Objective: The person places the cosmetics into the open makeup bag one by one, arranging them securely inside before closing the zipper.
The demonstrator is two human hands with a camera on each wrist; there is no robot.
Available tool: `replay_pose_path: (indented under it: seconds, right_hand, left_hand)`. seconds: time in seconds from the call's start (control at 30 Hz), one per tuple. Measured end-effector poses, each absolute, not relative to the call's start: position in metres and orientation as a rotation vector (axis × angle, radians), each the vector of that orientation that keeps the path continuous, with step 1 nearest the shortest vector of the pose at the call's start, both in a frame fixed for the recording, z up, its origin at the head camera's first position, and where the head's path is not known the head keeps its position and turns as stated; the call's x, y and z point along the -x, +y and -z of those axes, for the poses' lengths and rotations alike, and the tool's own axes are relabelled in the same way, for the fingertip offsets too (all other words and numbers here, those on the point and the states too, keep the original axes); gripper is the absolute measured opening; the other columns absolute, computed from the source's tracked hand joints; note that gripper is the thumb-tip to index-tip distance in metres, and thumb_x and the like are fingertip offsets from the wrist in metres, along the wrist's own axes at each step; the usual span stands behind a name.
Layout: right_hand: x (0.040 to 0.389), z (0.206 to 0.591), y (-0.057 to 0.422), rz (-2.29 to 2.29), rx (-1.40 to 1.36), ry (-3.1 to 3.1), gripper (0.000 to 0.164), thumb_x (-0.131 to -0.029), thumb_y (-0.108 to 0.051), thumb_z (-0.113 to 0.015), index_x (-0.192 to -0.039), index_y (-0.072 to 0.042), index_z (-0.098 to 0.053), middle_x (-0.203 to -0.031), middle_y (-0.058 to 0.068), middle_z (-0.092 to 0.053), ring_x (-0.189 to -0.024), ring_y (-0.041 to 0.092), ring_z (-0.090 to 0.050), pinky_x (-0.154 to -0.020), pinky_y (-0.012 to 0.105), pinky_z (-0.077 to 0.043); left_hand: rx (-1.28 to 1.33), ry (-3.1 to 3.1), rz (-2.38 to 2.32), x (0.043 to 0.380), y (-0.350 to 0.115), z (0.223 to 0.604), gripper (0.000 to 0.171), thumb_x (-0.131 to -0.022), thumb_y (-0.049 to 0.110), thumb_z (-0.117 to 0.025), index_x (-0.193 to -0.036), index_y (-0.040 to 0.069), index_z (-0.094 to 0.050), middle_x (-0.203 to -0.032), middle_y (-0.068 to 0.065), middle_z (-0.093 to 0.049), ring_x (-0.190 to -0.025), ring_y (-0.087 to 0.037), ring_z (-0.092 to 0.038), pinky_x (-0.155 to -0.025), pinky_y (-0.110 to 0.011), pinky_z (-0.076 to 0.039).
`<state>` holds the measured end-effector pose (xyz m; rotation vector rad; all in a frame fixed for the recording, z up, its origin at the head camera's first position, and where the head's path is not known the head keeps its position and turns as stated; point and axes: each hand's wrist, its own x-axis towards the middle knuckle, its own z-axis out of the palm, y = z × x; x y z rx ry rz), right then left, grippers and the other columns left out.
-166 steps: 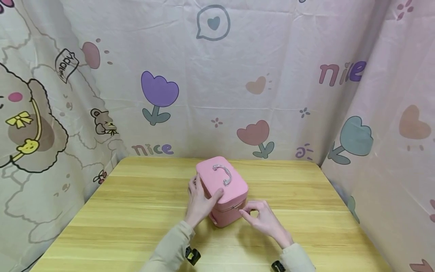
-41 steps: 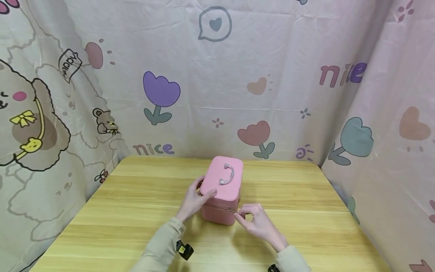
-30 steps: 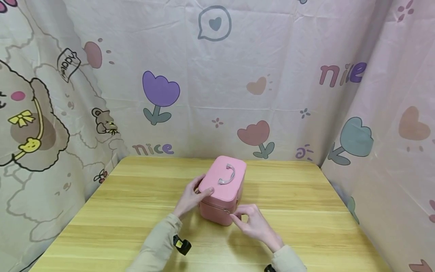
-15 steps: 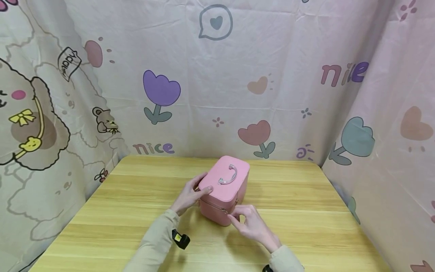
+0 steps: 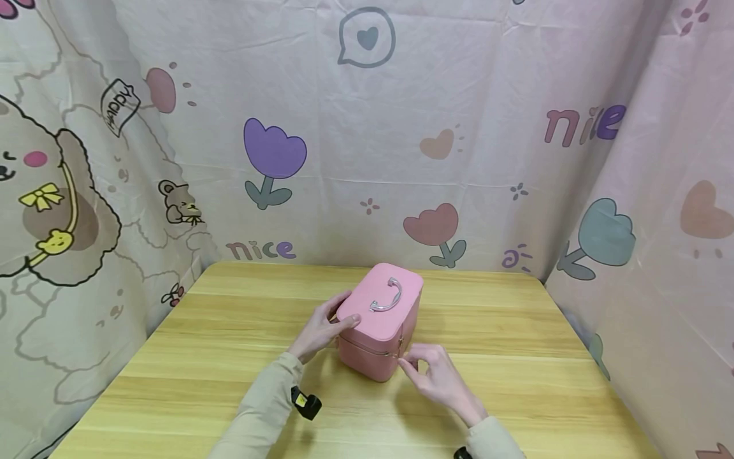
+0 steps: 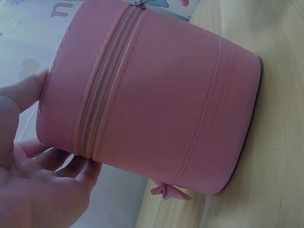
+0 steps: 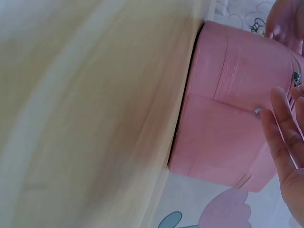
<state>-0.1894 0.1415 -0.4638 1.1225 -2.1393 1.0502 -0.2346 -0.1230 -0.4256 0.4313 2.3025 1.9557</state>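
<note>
A pink zip-up cosmetic case (image 5: 383, 322) stands upright on the table, its lid down and a silver handle (image 5: 398, 297) on top. My left hand (image 5: 317, 331) grips the lid's left side, with the thumb on top and the other fingers down the side. In the left wrist view, the zipper (image 6: 107, 83) runs shut along the near face, with a metal slider (image 6: 138, 4) at the corner. My right hand (image 5: 440, 377) pinches the zipper pull at the front right corner. In the right wrist view, some fingers (image 7: 278, 142) extend beside a metal stud (image 7: 258, 112).
The wooden table (image 5: 241, 382) surrounds the case on every side. A patterned curtain (image 5: 355, 127) hangs behind the table and along both sides. A small pink bow (image 6: 168, 191) sticks out low on the case in the left wrist view.
Since the earliest frame, the case has turned, bringing another side toward the right hand. In the last half second the right hand has drawn the zipper pull rightward to the corner; the left hand stays.
</note>
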Motion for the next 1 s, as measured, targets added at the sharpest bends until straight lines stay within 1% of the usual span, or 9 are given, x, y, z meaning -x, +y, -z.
replay_pose_path:
  seconds: [0.1,0.33,0.57,0.67,0.77,0.9,1.0]
  right_hand:
    - [0.191,0.464,0.145,-1.063,-1.089,-2.156,0.025,-0.083,0.005,-0.072,-0.072,-0.017,-0.068,-0.063,-0.009,-0.06,-0.063,-0.009,-0.047,-0.056,0.008,-0.042]
    - [0.197,0.464,0.151,-1.043,-0.982,-2.188,0.03,-0.081,0.004,-0.073,-0.066,-0.019,-0.062,-0.059,-0.011,-0.056,-0.06,-0.01,-0.045,-0.053,0.02,-0.047]
    - [0.2,0.461,0.153,-1.05,-0.863,-2.222,0.028,-0.08,0.004,-0.074,-0.065,-0.018,-0.064,-0.059,-0.011,-0.059,-0.06,-0.009,-0.048,-0.054,0.027,-0.05]
    - [0.2,0.461,0.153,-1.042,-0.809,-2.23,0.029,-0.079,0.004,-0.075,-0.064,-0.018,-0.064,-0.059,-0.012,-0.058,-0.059,-0.009,-0.048,-0.053,0.027,-0.05]
    - [0.2,0.462,0.153,-1.028,-0.779,-2.223,0.03,-0.078,0.005,-0.076,-0.063,-0.018,-0.063,-0.058,-0.012,-0.058,-0.059,-0.009,-0.047,-0.052,0.022,-0.047]
    - [0.2,0.463,0.153,-1.033,-0.786,-2.204,0.027,-0.079,0.005,-0.075,-0.065,-0.016,-0.066,-0.059,-0.011,-0.061,-0.059,-0.008,-0.051,-0.053,0.017,-0.046]
    - [0.199,0.464,0.154,-1.088,-0.799,-2.214,0.023,-0.081,0.004,-0.075,-0.069,-0.015,-0.07,-0.063,-0.008,-0.067,-0.061,-0.006,-0.056,-0.056,0.017,-0.051]
  left_hand:
    - [-0.435,2.306,-1.947,0.234,-0.123,0.425,0.07,-0.096,0.013,-0.067,-0.155,0.0,-0.033,-0.162,-0.022,-0.034,-0.15,-0.038,-0.033,-0.121,-0.048,-0.035]
    - [-0.438,2.31,-1.934,0.233,-0.124,0.423,0.069,-0.096,0.014,-0.066,-0.155,-0.001,-0.033,-0.162,-0.023,-0.033,-0.15,-0.039,-0.033,-0.121,-0.048,-0.034]
    - [-0.451,2.3,-1.934,0.233,-0.124,0.423,0.068,-0.097,0.014,-0.065,-0.155,-0.001,-0.033,-0.162,-0.024,-0.032,-0.15,-0.04,-0.033,-0.121,-0.048,-0.035]
    - [-0.452,2.298,-1.937,0.233,-0.123,0.423,0.069,-0.097,0.014,-0.065,-0.155,-0.001,-0.033,-0.162,-0.024,-0.032,-0.15,-0.04,-0.033,-0.121,-0.048,-0.035]
    - [-0.447,2.297,-1.941,0.234,-0.123,0.424,0.069,-0.096,0.013,-0.066,-0.155,0.0,-0.033,-0.162,-0.023,-0.032,-0.15,-0.039,-0.033,-0.121,-0.048,-0.035]
    - [-0.442,2.3,-1.949,0.234,-0.122,0.424,0.07,-0.095,0.013,-0.067,-0.155,0.0,-0.034,-0.162,-0.023,-0.034,-0.15,-0.039,-0.034,-0.12,-0.048,-0.036]
    - [-0.422,2.297,-1.962,0.234,-0.123,0.425,0.07,-0.094,0.013,-0.068,-0.155,0.001,-0.034,-0.161,-0.022,-0.035,-0.15,-0.038,-0.034,-0.121,-0.048,-0.035]
